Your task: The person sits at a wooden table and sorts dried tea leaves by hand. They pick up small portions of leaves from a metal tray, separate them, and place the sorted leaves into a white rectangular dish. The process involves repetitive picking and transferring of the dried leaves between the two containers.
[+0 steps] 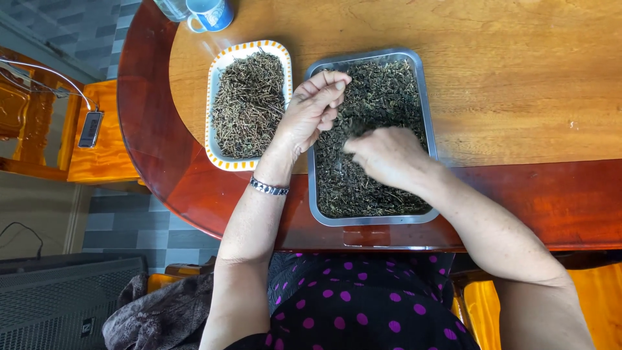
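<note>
Left hand point(310, 111) raised over the steel tray point(424, 104), fingers curled together, probably pinching a bit of dried herb point(382, 97), too small to confirm; right hand point(387, 155) down in the tray, fingers bunched on the leaves; patterned dish point(217, 68) of dried stems just left of the tray, blue mug point(210, 14) at bench point(518, 78) edge

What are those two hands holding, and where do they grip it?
The left hand pinches something small at its fingertips, too small to identify. The right hand reaches into the dried leaves; hold unclear.
</note>
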